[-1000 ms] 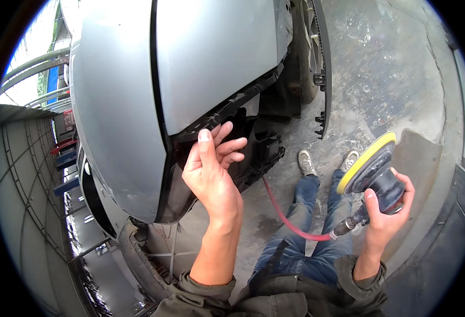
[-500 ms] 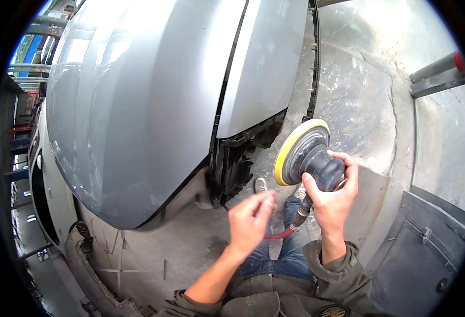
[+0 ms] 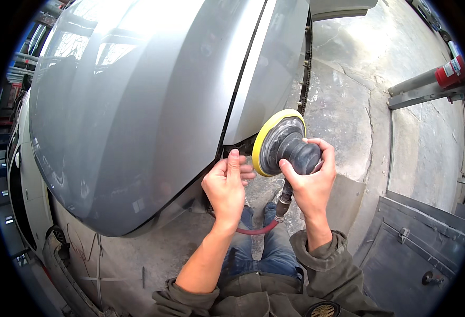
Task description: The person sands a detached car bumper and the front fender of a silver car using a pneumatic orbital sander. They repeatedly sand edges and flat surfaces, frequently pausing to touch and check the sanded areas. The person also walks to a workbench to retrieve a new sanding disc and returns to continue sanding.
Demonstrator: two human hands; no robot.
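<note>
Overall, one silver-grey car fills the upper left. One yellow-rimmed disc sander tilts near its lower corner. One right hand grips the sander; one left hand, thumb and fingers parted, is at the car's edge, contact unclear. One red hose hangs below the sander.
</note>
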